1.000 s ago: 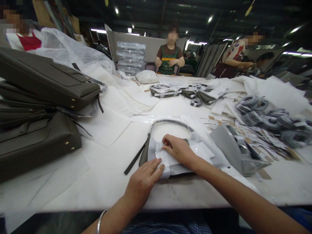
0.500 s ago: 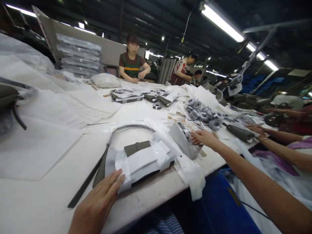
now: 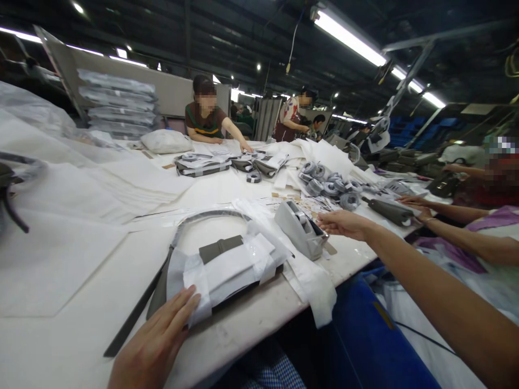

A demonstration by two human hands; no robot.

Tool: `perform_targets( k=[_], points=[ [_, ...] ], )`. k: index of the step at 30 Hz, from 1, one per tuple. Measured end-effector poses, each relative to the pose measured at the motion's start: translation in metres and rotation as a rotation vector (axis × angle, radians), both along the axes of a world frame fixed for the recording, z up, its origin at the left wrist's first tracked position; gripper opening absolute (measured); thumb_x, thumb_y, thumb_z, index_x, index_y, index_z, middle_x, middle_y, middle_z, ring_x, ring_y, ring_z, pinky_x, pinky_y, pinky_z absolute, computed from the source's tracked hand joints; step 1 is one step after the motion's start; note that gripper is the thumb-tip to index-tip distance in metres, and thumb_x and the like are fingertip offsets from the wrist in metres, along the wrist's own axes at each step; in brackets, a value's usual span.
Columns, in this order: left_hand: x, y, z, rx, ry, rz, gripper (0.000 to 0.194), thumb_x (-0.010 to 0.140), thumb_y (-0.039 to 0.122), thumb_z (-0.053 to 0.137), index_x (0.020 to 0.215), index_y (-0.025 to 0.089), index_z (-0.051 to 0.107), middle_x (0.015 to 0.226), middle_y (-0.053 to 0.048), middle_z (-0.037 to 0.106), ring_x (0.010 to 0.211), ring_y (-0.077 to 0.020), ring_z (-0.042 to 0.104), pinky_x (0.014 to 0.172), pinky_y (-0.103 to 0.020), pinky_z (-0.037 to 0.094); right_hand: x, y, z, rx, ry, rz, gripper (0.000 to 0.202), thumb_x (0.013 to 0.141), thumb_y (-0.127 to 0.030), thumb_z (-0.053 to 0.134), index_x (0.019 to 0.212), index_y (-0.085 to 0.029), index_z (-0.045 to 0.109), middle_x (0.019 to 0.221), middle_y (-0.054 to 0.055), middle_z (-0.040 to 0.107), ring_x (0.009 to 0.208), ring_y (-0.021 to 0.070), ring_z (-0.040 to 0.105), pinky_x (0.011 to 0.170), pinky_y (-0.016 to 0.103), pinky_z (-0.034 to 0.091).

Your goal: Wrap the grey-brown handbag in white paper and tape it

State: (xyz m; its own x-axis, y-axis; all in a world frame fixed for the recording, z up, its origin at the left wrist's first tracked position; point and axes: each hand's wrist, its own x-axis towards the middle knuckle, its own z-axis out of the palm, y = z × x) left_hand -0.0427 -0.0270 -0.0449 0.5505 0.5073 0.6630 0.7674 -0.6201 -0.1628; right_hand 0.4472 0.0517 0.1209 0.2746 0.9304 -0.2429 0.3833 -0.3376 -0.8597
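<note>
A dark olive handbag [image 3: 221, 245] lies on the table, partly wrapped in white paper [image 3: 227, 273]. Its wrapped handle [image 3: 211, 215] arches toward the back, and a dark strap [image 3: 132, 313] trails off at the left. My left hand [image 3: 158, 329] rests on the bag's near left corner, fingers stretched out over the paper. Beyond the bag to the right stands a grey tape dispenser [image 3: 300, 229]. Close by its cutting end, my right hand [image 3: 343, 224] has its fingers pinched together on tape, which barely shows.
Several wrapped bags [image 3: 203, 165] and coiled grey straps [image 3: 330, 183] lie farther back. White sheets [image 3: 93, 189] cover the left. A co-worker [image 3: 208, 111] reaches across the far side; another person's hands [image 3: 417, 208] work at right. Below the edge is a blue bin [image 3: 365, 335].
My right hand has shifted slightly away from the dispenser's roll, toward its cutting end. My left hand stays on the bag. The co-worker opposite has stretched an arm toward the bags. The view has shifted slightly.
</note>
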Motion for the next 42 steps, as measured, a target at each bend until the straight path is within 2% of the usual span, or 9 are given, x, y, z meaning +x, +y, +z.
perform_targets(
  k=[5, 9, 15, 21, 23, 26, 30, 36, 42],
  points=[
    [-0.002, 0.001, -0.007, -0.077, -0.024, 0.004, 0.044, 0.103, 0.031, 0.034, 0.144, 0.021, 0.048, 0.148, 0.001, 0.051, 0.125, -0.0152, 0.059, 0.119, -0.027, 0.027, 0.010, -0.060, 0.003, -0.080, 0.100, -0.049, 0.028, 0.084, -0.042, 0.074, 0.089, -0.014, 0.072, 0.094, 0.012, 0.075, 0.076, 0.0137, 0.071, 0.069, 0.020, 0.060],
    [-0.004, 0.001, -0.010, -0.150, -0.027, -0.014, 0.046, 0.104, 0.033, 0.034, 0.148, 0.022, 0.043, 0.150, 0.001, 0.048, 0.129, -0.0149, 0.055, 0.121, -0.027, 0.022, 0.011, -0.089, -0.029, -0.063, 0.142, -0.109, 0.034, 0.070, -0.043, 0.085, 0.086, -0.016, 0.073, 0.089, 0.008, 0.075, 0.081, 0.0142, 0.070, 0.074, 0.020, 0.059],
    [-0.005, 0.000, -0.009, -0.146, -0.028, -0.007, 0.047, 0.103, 0.036, 0.036, 0.148, 0.024, 0.042, 0.150, 0.003, 0.049, 0.127, -0.0142, 0.056, 0.121, -0.024, 0.022, 0.008, -0.081, -0.088, 0.092, 0.068, -0.158, 0.044, 0.062, -0.054, 0.085, 0.083, -0.018, 0.071, 0.081, 0.006, 0.074, 0.073, 0.0162, 0.069, 0.073, 0.029, 0.060],
    [-0.007, -0.001, -0.014, -0.167, -0.040, 0.003, 0.048, 0.102, 0.037, 0.037, 0.148, 0.025, 0.041, 0.148, 0.002, 0.051, 0.125, -0.0168, 0.058, 0.120, -0.028, 0.028, 0.012, -0.087, -0.088, 0.189, -0.194, -0.114, 0.031, 0.068, -0.046, 0.080, 0.080, -0.018, 0.074, 0.073, 0.005, 0.073, 0.071, 0.0219, 0.069, 0.076, 0.035, 0.055],
    [-0.006, -0.001, -0.013, -0.171, -0.049, 0.008, 0.047, 0.102, 0.037, 0.036, 0.148, 0.025, 0.042, 0.147, 0.001, 0.052, 0.124, -0.0188, 0.060, 0.117, -0.031, 0.034, 0.009, -0.100, -0.077, 0.300, -0.424, -0.010, 0.022, 0.078, -0.041, 0.073, 0.086, -0.020, 0.075, 0.082, 0.005, 0.075, 0.079, 0.0232, 0.070, 0.082, 0.036, 0.053],
    [-0.003, -0.001, -0.006, -0.137, -0.061, -0.003, 0.045, 0.103, 0.035, 0.035, 0.145, 0.023, 0.046, 0.145, 0.000, 0.054, 0.120, -0.0204, 0.063, 0.112, -0.032, 0.043, -0.011, -0.115, -0.056, 0.500, -0.766, 0.312, 0.015, 0.092, -0.031, 0.061, 0.097, -0.023, 0.073, 0.095, 0.004, 0.076, 0.088, 0.0211, 0.071, 0.084, 0.034, 0.053],
    [0.003, -0.003, 0.008, -0.086, -0.080, -0.016, 0.039, 0.103, 0.027, 0.036, 0.137, 0.019, 0.055, 0.139, -0.003, 0.060, 0.115, -0.0209, 0.065, 0.102, -0.033, 0.052, -0.069, -0.112, -0.031, 0.698, -0.866, 0.718, 0.018, 0.095, -0.018, 0.058, 0.110, -0.023, 0.068, 0.102, 0.004, 0.075, 0.091, 0.0159, 0.070, 0.081, 0.026, 0.052],
    [0.013, -0.008, 0.019, -0.127, -0.166, 0.002, 0.035, 0.103, 0.016, 0.034, 0.124, 0.016, 0.062, 0.128, -0.008, 0.067, 0.114, -0.0218, 0.066, 0.092, -0.036, 0.060, -0.175, -0.060, -0.010, 0.721, -0.708, 1.176, 0.013, 0.096, -0.023, 0.057, 0.104, -0.021, 0.066, 0.090, 0.004, 0.072, 0.080, 0.0145, 0.067, 0.072, 0.024, 0.048],
    [0.015, -0.010, 0.020, -0.164, -0.243, 0.011, 0.032, 0.103, 0.016, 0.037, 0.123, 0.016, 0.063, 0.127, -0.010, 0.067, 0.115, -0.0228, 0.065, 0.095, -0.037, 0.058, -0.262, 0.010, -0.014, 0.573, -0.798, 1.452, 0.017, 0.095, -0.032, 0.058, 0.091, -0.020, 0.070, 0.082, 0.003, 0.070, 0.072, 0.0143, 0.063, 0.063, 0.024, 0.040]
  ],
)
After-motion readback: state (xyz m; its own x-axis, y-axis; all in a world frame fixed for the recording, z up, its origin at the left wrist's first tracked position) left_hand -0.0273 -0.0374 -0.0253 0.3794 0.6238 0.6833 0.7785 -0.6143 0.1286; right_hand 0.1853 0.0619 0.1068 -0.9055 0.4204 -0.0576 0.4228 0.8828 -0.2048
